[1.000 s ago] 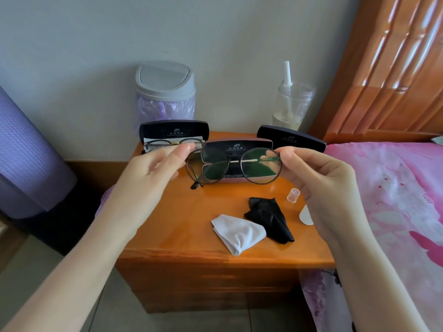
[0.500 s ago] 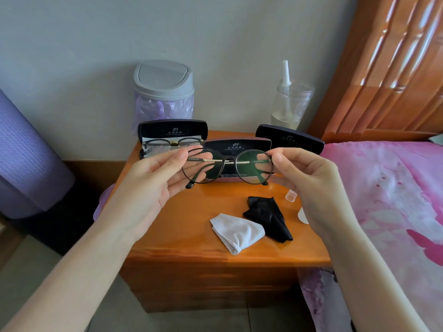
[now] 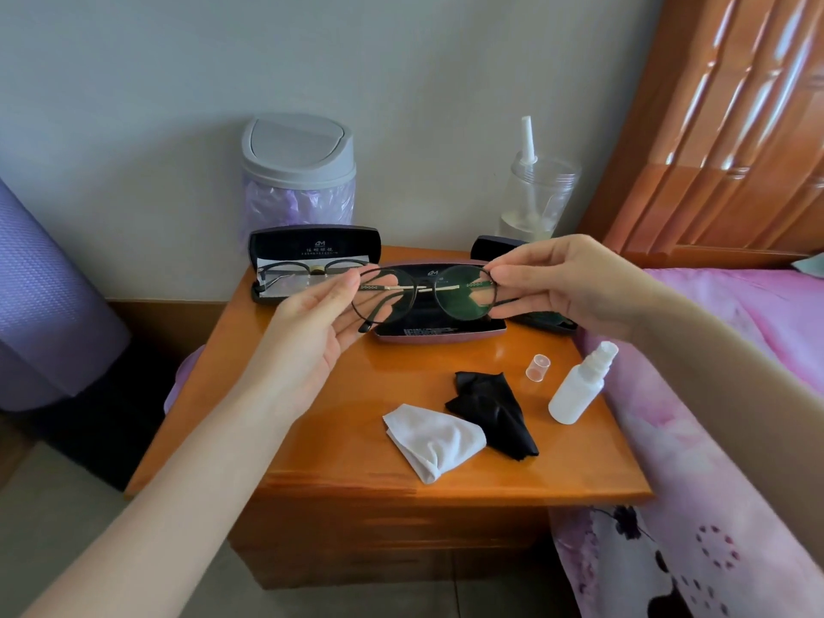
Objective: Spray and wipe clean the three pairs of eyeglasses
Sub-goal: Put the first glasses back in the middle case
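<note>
Glasses [image 3: 423,296] are held up over the worktop [image 3: 312,461], just in front of an open pink case [image 3: 441,334]; a temple is seen folded across the lenses. Left rim is pinched by the left hand [image 3: 312,332]: grip closed lightly, thumb on the hinge, fingers fairly straight behind the lens. Right rim is pinched between thumb and fingertips of the right hand [image 3: 566,283], grip tight. A second pair [image 3: 312,269] is laid in an open black case [image 3: 312,247] at back left. A third case [image 3: 490,249] is mostly hidden behind the right hand. A spray bottle [image 3: 575,390] is stood near the right edge, its cap [image 3: 537,368] off beside it. A black cloth [image 3: 490,412] and a white cloth [image 3: 432,439] are left touching near the front. A bin [image 3: 298,171] and a cup [image 3: 539,198] are seen by the wall, a bed [image 3: 735,394] at right.
</note>
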Available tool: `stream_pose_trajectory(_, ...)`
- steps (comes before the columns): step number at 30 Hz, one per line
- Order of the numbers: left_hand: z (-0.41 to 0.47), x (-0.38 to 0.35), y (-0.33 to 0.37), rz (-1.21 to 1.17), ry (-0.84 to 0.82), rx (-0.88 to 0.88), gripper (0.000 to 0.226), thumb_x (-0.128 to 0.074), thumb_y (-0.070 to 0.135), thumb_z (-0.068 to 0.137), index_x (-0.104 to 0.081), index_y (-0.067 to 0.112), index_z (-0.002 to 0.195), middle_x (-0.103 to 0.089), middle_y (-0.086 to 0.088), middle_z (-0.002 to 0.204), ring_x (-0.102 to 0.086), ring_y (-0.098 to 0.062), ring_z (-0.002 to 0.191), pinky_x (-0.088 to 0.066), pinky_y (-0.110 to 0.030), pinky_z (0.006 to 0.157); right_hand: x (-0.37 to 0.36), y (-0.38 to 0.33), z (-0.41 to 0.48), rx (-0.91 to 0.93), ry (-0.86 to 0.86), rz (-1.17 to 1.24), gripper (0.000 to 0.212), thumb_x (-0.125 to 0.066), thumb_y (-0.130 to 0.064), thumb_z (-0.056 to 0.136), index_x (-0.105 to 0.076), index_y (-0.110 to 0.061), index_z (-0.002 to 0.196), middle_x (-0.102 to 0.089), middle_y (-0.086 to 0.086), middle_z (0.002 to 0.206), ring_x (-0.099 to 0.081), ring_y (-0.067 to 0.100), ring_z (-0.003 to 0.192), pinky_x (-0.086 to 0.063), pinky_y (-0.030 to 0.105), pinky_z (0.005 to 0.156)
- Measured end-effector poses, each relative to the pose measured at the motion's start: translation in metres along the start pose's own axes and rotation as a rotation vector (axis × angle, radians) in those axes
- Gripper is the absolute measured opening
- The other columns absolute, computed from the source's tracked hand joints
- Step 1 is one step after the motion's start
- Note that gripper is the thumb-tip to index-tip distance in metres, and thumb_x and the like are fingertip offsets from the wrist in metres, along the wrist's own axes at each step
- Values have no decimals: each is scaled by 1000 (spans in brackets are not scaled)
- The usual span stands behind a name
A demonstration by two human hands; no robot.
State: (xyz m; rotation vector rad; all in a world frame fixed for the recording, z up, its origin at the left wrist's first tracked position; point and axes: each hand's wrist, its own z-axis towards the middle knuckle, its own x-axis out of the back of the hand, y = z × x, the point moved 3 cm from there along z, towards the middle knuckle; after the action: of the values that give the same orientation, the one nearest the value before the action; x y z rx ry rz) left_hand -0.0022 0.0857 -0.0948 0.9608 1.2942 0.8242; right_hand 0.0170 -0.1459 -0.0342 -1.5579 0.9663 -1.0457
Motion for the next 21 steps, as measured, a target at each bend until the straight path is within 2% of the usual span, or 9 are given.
stream_pose_trajectory(4,12,-5,-14,44,45,15,36,-47,25,97,-53,9,129,-67,-9,119,-66,-15,107,-52,-24,92,15,11,20,-35,18,-24,17,-57,-2,89,-67,1,102,-75,13,90,-73,22,87,-59,25,74)
stream_pose_trajectory(8,13,0,-23,238,119,-17,37,-50,26,97,-53,11,130,-65,-5,121,-64,-12,110,-50,-28,98,33,26,35,-95,73,-38,17,-57,-1,90,-66,3,104,-76,11,88,-74,19,84,-58,22,72)
stream_pose_trajectory(12,10,5,-21,542,138,-132,27,-50,21,97,-61,17,121,-67,5,115,-62,-5,110,-49,-22,97,41,40,44,-126,108,-57,18,-58,1,89,-66,5,104,-75,13,89,-74,21,84,-59,23,72)
stream_pose_trajectory(15,7,6,-23,743,160,-196,26,-55,18,94,-65,20,118,-66,11,114,-59,4,104,-44,-5,89,40,47,49,-146,99,-65,17,-57,2,90,-67,3,103,-74,15,93,-73,21,85,-59,26,76)
stream_pose_trajectory(17,6,6,-26,801,168,-211,30,-59,15,92,-63,19,121,-64,11,115,-58,6,101,-40,2,83,37,51,53,-148,84,-71,17,-57,1,90,-67,2,104,-73,16,97,-73,23,89,-59,27,78)
stream_pose_trajectory(19,4,6,-28,845,177,-225,32,-60,14,91,-61,21,122,-59,14,116,-54,2,106,-39,2,82,34,53,56,-141,87,-102,18,-58,0,91,-67,1,106,-73,16,100,-72,24,92,-59,27,77)
stream_pose_trajectory(21,4,5,-29,872,177,-229,34,-61,14,91,-60,22,123,-56,16,115,-52,2,109,-37,3,80,32,54,56,-123,96,-208,16,-60,-3,91,-69,-5,104,-74,12,98,-72,20,91,-59,22,70)
